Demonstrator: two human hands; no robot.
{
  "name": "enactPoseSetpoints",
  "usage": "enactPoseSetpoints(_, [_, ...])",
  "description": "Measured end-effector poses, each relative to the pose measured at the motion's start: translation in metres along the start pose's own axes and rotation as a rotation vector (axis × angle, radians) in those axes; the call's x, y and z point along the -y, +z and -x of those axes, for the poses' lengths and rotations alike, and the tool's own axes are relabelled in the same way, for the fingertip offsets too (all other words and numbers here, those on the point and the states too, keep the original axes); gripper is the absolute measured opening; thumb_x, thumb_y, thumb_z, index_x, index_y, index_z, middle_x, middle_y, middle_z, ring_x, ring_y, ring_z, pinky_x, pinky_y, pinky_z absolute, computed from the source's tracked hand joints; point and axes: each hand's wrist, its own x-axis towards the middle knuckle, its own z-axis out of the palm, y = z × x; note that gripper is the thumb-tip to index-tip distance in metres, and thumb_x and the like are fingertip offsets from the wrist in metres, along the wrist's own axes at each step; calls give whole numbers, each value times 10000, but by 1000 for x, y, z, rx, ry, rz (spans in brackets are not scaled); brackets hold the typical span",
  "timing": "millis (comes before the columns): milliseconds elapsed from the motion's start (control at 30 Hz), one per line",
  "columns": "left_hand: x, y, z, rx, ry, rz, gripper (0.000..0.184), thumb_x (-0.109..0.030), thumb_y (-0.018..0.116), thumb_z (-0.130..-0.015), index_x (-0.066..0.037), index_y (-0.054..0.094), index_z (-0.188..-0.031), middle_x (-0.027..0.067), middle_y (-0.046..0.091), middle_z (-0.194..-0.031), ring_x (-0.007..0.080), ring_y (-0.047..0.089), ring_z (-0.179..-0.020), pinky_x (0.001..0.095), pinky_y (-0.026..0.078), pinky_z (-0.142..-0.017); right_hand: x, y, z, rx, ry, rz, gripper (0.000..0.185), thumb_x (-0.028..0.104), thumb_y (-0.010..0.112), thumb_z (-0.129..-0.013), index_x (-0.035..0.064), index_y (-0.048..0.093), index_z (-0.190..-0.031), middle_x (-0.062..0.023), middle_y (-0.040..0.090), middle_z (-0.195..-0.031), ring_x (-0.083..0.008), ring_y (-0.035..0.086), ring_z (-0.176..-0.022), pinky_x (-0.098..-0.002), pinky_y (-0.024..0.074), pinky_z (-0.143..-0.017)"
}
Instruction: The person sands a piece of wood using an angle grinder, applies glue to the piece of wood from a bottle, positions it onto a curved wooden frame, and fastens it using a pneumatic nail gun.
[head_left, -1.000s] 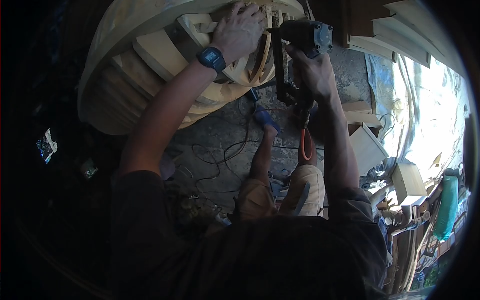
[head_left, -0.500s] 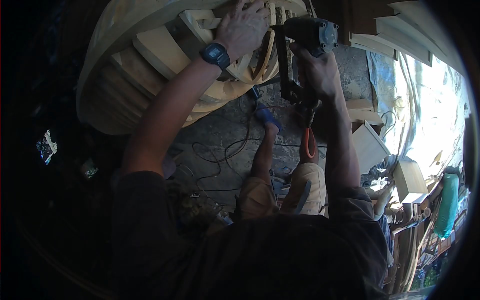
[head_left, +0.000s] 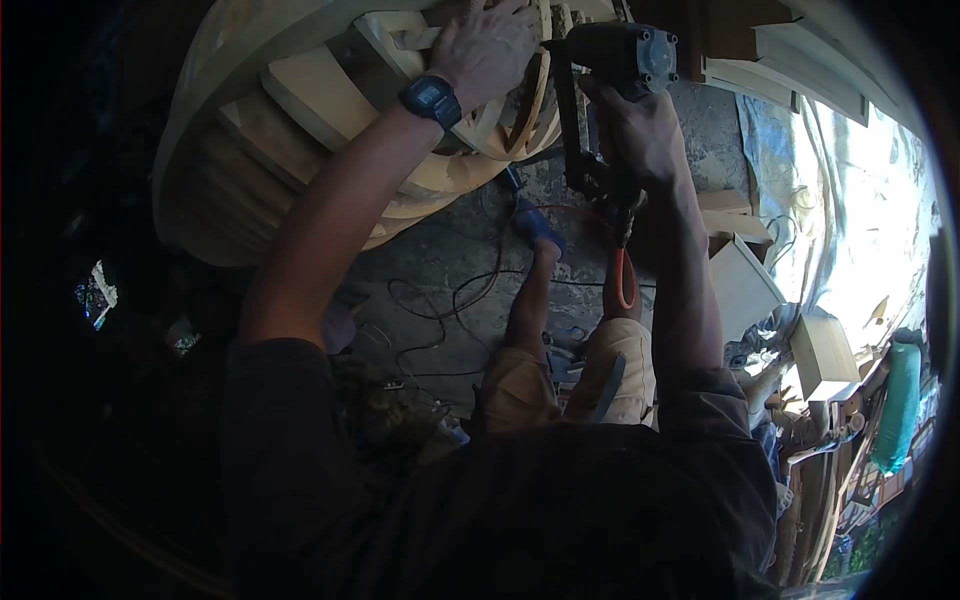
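Note:
My left hand (head_left: 487, 52), with a dark digital watch on its wrist, rests on the curved, ribbed wooden frame (head_left: 310, 88) at the top. Its fingertips reach the upper edge of the picture, and whether they grip a slat is hard to see. My right hand (head_left: 640, 130) is wrapped round the handle of a black and grey nail gun (head_left: 610, 58). The tool's nose points left at the slats beside my left hand; contact cannot be made out. An orange hose loop (head_left: 625, 278) hangs below the handle.
Thin hoses (head_left: 440, 318) lie coiled on the grey floor (head_left: 570, 290). Pale wooden boxes (head_left: 742, 285) stand on the right, near bright sheeting (head_left: 860, 220) and a green bundle (head_left: 897, 408). Stacked boards (head_left: 790, 70) are at the upper right.
Compared with a second ago, the nail gun and my right hand have shifted slightly right and up. My left hand has moved slightly right and stays on the frame.

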Motion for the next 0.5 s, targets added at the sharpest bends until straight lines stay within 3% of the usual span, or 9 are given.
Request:
enactPoseSetpoints(67, [-9,-6,6,-132,-130,174,372,-254,489,-1009,-69,607,-1310,153,549,-1413,359,409,-1389,572,284,-1174,11,-5,3,17,48,39,518,469,735,-912,28,660,-651,-31,582,-551,-123,576,-505,-309,440,-514])
enactPoseSetpoints(100, [-6,3,6,-132,-128,172,372,-254,489,-1009,-69,607,-1310,153,549,-1413,359,409,-1389,572,284,-1174,15,-6,5,31,95,79,516,470,738,-910,26,665,-658,-32,586,-555,-122,578,-508,-309,440,-514])
enactPoseSetpoints(167, [3,31,4,-371,-5,46,362,-246,503,-1005,-53,630,-1283,142,609,-1330,332,420,-1381,560,259,-1184,13,-7,8,19,69,49,516,470,740,-908,23,665,-661,-31,586,-557,-122,578,-510,-309,439,-516])
enactPoseSetpoints(300, [0,2,-1,-234,87,-61,337,-239,511,-1002,-64,660,-1249,125,629,-1317,322,406,-1394,551,250,-1187,-1,-10,10,-53,-93,1,504,460,739,-910,19,667,-676,-25,581,-558,-122,565,-503,-314,434,-511])
enactPoseSetpoints(367, [-10,-11,4,-241,42,-16,382,-303,501,-1026,-22,667,-1225,188,652,-1294,372,514,-1305,526,353,-1121,-10,-12,10,-64,-166,-31,464,439,732,-920,13,688,-741,-15,580,-584,-108,547,-527,-313,429,-522])
enactPoseSetpoints(400, [-20,-14,10,-241,43,-15,382,-303,501,-1026,-22,667,-1225,188,652,-1294,372,514,-1305,526,353,-1121,-11,-14,10,-59,-179,-47,448,430,729,-924,10,698,-772,-10,581,-597,-101,541,-541,-312,428,-528])
enactPoseSetpoints(467, [-43,-18,25,-532,-210,219,294,-279,752,-874,-123,714,-1120,13,680,-1189,263,568,-1193,467,388,-1077,-12,-17,13,-72,-177,-57,387,403,718,-937,18,725,-902,4,581,-646,-82,516,-590,-303,423,-552])
enactPoseSetpoints(500, [-50,-18,37,-564,-265,420,328,-209,774,-858,-67,688,-1141,90,691,-1158,310,626,-1092,453,457,-1016,-12,-16,15,-81,-170,-56,372,394,714,-942,23,733,-951,9,581,-664,-75,507,-607,-299,420,-561])
